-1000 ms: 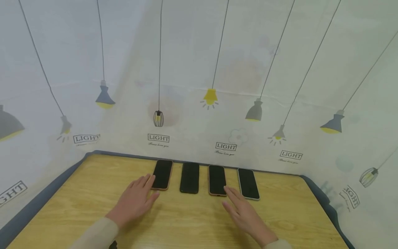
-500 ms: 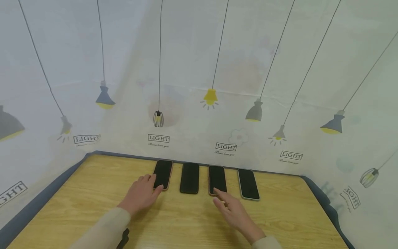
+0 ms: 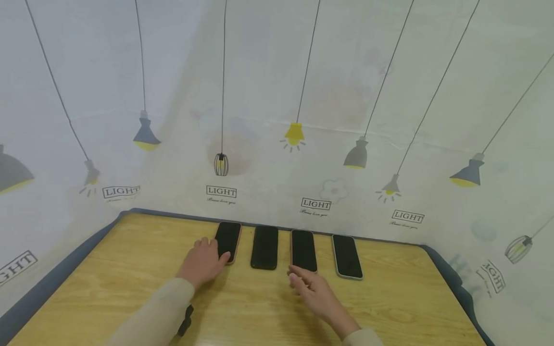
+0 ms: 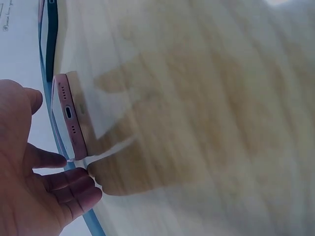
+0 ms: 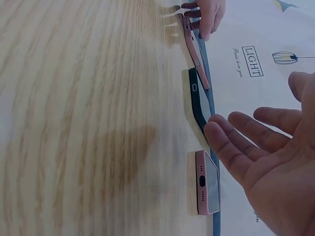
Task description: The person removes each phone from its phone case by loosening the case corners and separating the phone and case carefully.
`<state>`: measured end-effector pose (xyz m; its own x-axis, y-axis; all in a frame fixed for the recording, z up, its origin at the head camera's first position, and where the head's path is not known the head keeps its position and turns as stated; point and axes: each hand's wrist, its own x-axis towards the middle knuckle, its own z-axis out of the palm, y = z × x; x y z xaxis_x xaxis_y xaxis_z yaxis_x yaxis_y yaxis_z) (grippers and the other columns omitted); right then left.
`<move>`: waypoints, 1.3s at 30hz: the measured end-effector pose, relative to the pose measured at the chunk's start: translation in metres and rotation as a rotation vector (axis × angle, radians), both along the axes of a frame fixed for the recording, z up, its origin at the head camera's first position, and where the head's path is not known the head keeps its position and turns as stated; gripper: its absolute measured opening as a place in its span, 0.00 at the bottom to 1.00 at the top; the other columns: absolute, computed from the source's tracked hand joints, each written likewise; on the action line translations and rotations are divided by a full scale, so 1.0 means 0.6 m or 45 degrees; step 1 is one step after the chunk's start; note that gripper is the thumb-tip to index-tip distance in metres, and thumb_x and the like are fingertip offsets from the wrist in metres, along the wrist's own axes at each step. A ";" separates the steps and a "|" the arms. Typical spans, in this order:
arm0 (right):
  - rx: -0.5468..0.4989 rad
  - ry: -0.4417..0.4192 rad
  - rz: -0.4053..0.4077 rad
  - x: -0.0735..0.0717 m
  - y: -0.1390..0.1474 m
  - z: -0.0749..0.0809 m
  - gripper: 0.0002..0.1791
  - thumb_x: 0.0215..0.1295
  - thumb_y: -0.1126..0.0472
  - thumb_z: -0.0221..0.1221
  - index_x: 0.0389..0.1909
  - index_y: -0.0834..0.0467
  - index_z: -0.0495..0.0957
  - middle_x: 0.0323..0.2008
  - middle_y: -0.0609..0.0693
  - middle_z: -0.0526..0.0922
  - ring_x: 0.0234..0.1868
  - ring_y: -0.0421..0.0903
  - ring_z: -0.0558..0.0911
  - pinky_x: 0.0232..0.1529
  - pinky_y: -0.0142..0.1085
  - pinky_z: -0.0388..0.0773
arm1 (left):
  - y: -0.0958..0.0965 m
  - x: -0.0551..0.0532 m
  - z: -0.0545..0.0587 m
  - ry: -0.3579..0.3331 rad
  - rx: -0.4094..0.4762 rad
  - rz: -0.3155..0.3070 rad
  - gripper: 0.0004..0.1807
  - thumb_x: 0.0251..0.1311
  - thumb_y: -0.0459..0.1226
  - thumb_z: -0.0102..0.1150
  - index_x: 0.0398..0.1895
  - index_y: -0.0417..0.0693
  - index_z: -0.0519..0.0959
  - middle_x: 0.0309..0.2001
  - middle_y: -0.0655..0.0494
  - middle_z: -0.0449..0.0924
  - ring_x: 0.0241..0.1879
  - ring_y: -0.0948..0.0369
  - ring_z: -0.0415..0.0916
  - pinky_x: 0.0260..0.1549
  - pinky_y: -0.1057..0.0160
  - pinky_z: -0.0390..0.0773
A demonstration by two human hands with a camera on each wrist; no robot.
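In the head view, a row of smartphones lies face up along the table's far edge. My left hand [image 3: 201,263] is at the leftmost pink-edged phone [image 3: 230,236]. Its fingertips come to that phone's side in the left wrist view, while the thumb stays apart from it. A black phone [image 3: 264,247] lies second, untouched. My right hand [image 3: 318,294], fingers loosely bent, hovers at the near end of the third, pink-edged phone [image 3: 304,250]. From the right wrist view it holds nothing. The rightmost phone [image 3: 347,256] has a pale edge.
The phones lie on a wood-grain table [image 3: 242,317] with a blue-grey border [image 3: 52,264]. Behind rises a pale wall covering [image 3: 259,96] printed with hanging lamps. A dark object [image 3: 185,321] shows beneath the left sleeve.
My left hand has shifted slightly right, its thumb now over the leftmost phone's near corner. My right hand has moved left, from between the two right phones to the third one's near end.
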<state>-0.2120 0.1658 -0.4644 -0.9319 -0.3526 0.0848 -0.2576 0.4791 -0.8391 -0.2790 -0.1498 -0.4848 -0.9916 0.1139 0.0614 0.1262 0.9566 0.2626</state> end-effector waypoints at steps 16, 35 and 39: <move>-0.059 -0.051 0.023 0.002 -0.009 -0.003 0.31 0.83 0.49 0.47 0.69 0.72 0.70 0.61 0.68 0.80 0.49 0.61 0.86 0.47 0.46 0.86 | 0.034 -0.032 -0.005 -0.044 0.010 0.171 0.44 0.65 0.55 0.63 0.56 0.16 0.70 0.48 0.23 0.73 0.49 0.37 0.75 0.50 0.42 0.80; -0.096 -0.063 0.030 -0.003 -0.018 -0.003 0.31 0.84 0.50 0.47 0.69 0.73 0.68 0.62 0.69 0.79 0.48 0.58 0.87 0.46 0.46 0.86 | 0.023 -0.046 0.014 -0.192 0.339 0.339 0.43 0.52 0.51 0.77 0.50 0.19 0.73 0.41 0.32 0.73 0.40 0.44 0.73 0.43 0.46 0.80; -0.117 -0.067 0.037 -0.005 -0.019 -0.003 0.31 0.84 0.50 0.47 0.70 0.73 0.68 0.62 0.70 0.78 0.47 0.56 0.87 0.45 0.43 0.86 | 0.012 -0.049 0.016 -0.207 0.384 0.292 0.35 0.62 0.44 0.70 0.55 0.18 0.73 0.46 0.29 0.78 0.45 0.43 0.77 0.49 0.44 0.81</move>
<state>-0.2151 0.1542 -0.4661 -0.9254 -0.3726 0.0695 -0.2250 0.3924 -0.8919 -0.3083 -0.1427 -0.4749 -0.9888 -0.1101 -0.1010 -0.1473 0.8322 0.5345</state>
